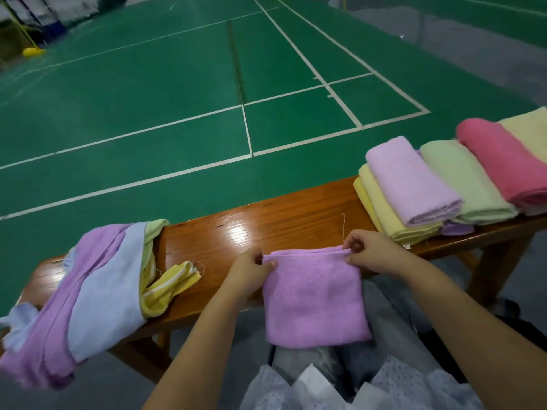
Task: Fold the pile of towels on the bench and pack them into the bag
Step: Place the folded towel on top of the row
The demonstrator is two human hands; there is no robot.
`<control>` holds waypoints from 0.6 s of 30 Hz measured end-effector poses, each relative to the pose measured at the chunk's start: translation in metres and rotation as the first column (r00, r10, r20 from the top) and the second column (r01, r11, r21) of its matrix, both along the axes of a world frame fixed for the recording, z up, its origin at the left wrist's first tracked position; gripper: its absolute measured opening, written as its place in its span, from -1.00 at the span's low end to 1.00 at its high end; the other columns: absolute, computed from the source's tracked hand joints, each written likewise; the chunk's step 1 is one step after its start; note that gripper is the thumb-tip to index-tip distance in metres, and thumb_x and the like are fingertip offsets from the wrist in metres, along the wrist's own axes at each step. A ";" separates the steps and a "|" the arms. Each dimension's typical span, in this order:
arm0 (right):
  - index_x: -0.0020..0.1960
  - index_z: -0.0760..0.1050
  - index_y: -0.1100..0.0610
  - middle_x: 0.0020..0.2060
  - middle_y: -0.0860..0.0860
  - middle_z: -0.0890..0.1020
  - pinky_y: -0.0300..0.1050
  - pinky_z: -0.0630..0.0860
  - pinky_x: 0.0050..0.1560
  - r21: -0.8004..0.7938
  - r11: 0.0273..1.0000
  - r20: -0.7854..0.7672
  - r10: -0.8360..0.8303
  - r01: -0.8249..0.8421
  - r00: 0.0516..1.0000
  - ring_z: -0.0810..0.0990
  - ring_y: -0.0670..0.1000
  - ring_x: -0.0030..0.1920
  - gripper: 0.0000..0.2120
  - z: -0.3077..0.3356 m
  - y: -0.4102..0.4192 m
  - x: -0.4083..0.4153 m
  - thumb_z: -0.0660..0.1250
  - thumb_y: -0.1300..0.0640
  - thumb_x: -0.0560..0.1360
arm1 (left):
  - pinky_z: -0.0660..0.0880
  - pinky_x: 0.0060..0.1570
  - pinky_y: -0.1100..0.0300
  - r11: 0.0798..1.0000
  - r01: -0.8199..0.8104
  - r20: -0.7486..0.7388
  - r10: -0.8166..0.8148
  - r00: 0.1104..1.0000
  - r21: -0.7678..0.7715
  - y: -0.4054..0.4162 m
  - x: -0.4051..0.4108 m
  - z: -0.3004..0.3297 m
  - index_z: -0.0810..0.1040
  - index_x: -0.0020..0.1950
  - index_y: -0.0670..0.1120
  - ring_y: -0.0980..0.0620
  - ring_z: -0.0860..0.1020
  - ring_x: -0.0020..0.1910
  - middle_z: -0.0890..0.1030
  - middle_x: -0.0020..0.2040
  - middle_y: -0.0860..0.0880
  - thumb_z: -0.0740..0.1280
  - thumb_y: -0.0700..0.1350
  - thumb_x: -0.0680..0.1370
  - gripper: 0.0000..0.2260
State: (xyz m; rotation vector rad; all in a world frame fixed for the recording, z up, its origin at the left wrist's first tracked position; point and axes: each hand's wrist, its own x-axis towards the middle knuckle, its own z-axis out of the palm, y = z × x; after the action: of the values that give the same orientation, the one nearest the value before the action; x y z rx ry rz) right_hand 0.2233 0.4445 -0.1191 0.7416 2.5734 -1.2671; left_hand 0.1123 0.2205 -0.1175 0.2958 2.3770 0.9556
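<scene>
Purple towel (315,297) between both hands

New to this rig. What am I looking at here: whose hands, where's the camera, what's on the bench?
There is no machine: a person wears one camera on the head, looking down at their own hands. The left hand and right hand each pinch a top corner of a folded purple towel, which hangs over the near edge of a wooden bench. On the bench's left lies an unfolded pile of towels; on its right sit folded towels. Behind is a green court floor.
</scene>
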 end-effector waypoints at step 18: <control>0.27 0.28 0.01 0.13 0.04 0.47 -0.19 0.53 -0.06 0.140 0.985 0.157 0.080 -0.102 0.984 0.50 0.01 0.01 -0.52 -0.017 -0.007 -0.015 0.38 0.21 0.43 | 0.46 0.02 0.14 0.980 0.010 0.139 0.018 0.990 -0.200 0.026 -0.020 -0.001 0.44 0.29 -0.12 -0.04 0.49 0.07 0.53 0.22 -0.10 0.47 -0.12 0.45 -0.55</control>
State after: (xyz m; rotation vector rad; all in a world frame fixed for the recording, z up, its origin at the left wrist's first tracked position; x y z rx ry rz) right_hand 0.2087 0.4375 -0.1359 0.7074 2.5650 -0.9634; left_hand 0.0924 0.2460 -0.1188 0.1415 2.3208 0.7069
